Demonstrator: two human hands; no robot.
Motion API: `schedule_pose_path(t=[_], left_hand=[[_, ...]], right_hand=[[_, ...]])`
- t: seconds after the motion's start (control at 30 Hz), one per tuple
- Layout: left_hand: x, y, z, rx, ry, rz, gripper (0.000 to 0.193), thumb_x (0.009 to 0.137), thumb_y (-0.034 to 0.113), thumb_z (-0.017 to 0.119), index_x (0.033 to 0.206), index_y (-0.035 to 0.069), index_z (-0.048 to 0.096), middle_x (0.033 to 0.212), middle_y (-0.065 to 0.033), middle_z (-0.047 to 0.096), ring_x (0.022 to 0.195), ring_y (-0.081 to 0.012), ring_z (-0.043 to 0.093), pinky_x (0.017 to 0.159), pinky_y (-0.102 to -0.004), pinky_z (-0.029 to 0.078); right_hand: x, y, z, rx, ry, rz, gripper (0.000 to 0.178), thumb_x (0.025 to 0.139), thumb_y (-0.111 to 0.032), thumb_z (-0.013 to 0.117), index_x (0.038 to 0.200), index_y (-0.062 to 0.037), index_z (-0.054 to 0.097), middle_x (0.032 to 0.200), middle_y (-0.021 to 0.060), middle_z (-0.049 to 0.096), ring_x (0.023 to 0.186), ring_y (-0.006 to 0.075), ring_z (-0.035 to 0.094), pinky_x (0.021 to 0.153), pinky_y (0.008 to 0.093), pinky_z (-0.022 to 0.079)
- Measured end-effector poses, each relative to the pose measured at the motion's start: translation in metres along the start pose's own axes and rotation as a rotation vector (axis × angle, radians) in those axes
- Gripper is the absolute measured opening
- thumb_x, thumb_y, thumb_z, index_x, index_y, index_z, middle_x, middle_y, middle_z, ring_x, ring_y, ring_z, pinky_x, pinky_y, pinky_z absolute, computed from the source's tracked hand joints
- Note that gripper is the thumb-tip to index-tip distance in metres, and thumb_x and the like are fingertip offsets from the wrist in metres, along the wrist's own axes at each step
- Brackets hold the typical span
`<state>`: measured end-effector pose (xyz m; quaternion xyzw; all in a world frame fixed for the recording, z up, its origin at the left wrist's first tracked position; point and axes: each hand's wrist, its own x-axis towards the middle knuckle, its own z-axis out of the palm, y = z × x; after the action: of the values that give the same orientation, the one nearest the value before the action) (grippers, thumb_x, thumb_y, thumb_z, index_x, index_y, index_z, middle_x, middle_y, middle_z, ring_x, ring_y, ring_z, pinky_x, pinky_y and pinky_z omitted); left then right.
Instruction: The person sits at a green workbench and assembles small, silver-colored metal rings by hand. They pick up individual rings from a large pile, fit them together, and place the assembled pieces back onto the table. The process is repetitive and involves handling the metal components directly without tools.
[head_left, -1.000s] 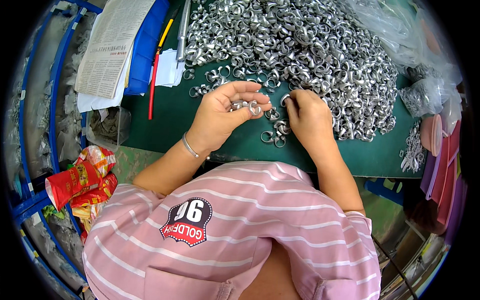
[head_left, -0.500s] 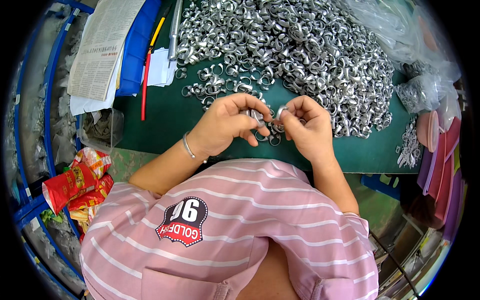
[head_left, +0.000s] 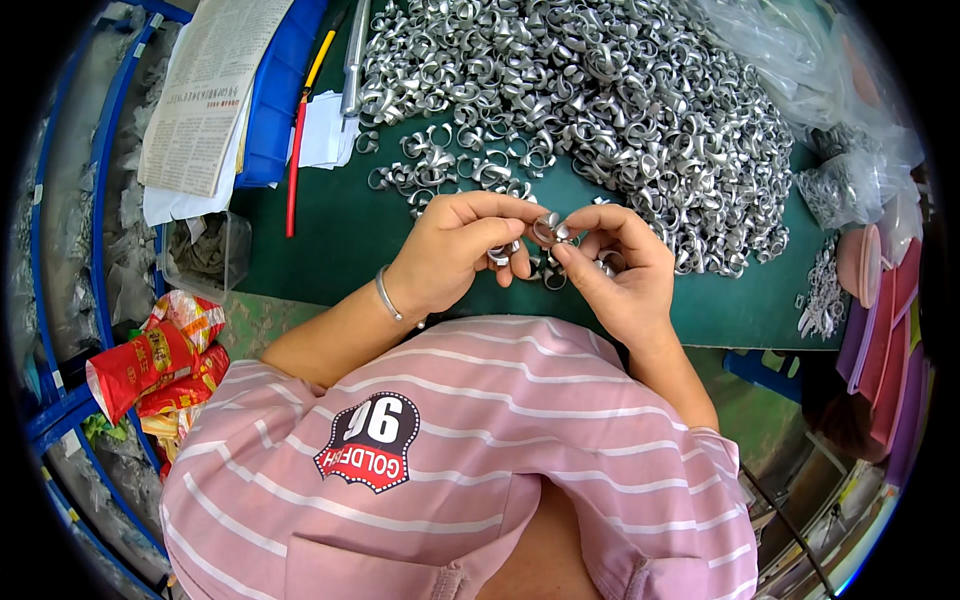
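Observation:
Silver metal rings are pinched between the fingertips of both my hands, just above the near part of the green table. My left hand, with a silver bangle at its wrist, is closed, and more rings show under its curled fingers. From the other side my right hand grips with thumb and index finger; a few rings sit against its curled fingers too. Below the fingertips lie several loose rings, partly hidden by the hands. Beyond them spreads a small scatter of rings, beside the large ring heap.
A red-and-yellow stick, a metal rod and white paper slips lie left of the heap. Farther left are a blue bin with newspaper and a clear plastic box. Plastic bags lie right.
My left index finger has straightened toward the right fingertips, and both hands now meet at the rings. The right hand has turned slightly, showing rings in its curled fingers.

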<state>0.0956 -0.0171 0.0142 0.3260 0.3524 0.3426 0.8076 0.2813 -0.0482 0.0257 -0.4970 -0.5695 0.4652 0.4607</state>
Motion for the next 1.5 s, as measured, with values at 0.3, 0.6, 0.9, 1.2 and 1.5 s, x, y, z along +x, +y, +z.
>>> schedule_pose_path(t=[0.3, 0.6, 0.9, 1.2, 1.5], left_hand=[[0.002, 0.002, -0.002, 0.130, 0.091, 0.062, 0.017, 0.084, 0.002, 0.051, 0.099, -0.004, 0.058, 0.082, -0.0109, 0.062, 0.060, -0.0110, 0.056, 0.047, -0.0196, 0.043], [0.018, -0.005, -0.001, 1.282, -0.061, 0.589, 0.018, 0.074, 0.003, 0.065, 0.092, 0.001, 0.063, 0.080, -0.0074, 0.058, 0.066, -0.0172, 0.059, 0.059, -0.0280, 0.047], [0.022, -0.008, 0.007, 1.239, -0.085, 0.560, 0.009, 0.073, 0.003, 0.066, 0.080, 0.002, 0.060, 0.076, -0.0090, 0.055, 0.069, -0.0233, 0.056, 0.060, -0.0299, 0.045], [0.023, -0.001, 0.006, 1.067, -0.160, 0.370, 0.024, 0.072, 0.007, 0.069, 0.095, 0.001, 0.062, 0.083, -0.0085, 0.061, 0.075, -0.0193, 0.059, 0.066, -0.0272, 0.047], [0.020, 0.003, 0.005, 1.084, -0.040, 0.432, 0.019, 0.074, 0.002, 0.065, 0.092, 0.002, 0.063, 0.083, -0.0082, 0.061, 0.076, -0.0186, 0.060, 0.068, -0.0271, 0.047]], right_hand=[[-0.006, 0.017, -0.025, 0.931, -0.007, 0.223, 0.026, 0.076, 0.004, 0.046, 0.102, 0.0023, 0.050, 0.091, 0.0171, 0.057, 0.066, 0.0125, 0.054, 0.043, 0.0179, 0.036], [-0.015, 0.020, -0.013, -0.481, -0.075, -0.024, 0.013, 0.075, -0.003, 0.066, 0.088, -0.0024, 0.063, 0.074, 0.0100, 0.056, 0.064, 0.0234, 0.057, 0.058, 0.0317, 0.045], [-0.015, 0.025, -0.019, -0.440, -0.071, -0.132, 0.012, 0.073, 0.001, 0.065, 0.079, 0.0001, 0.054, 0.086, 0.0119, 0.056, 0.073, 0.0281, 0.056, 0.063, 0.0323, 0.046], [0.002, 0.021, -0.015, -0.449, 0.080, -0.046, 0.011, 0.075, -0.005, 0.068, 0.074, 0.0007, 0.058, 0.069, 0.0104, 0.057, 0.059, 0.0208, 0.056, 0.054, 0.0277, 0.045], [0.002, 0.021, -0.031, -0.484, -0.037, -0.039, 0.011, 0.074, -0.004, 0.066, 0.083, 0.0009, 0.061, 0.075, 0.0142, 0.058, 0.067, 0.0285, 0.058, 0.061, 0.0344, 0.046]])
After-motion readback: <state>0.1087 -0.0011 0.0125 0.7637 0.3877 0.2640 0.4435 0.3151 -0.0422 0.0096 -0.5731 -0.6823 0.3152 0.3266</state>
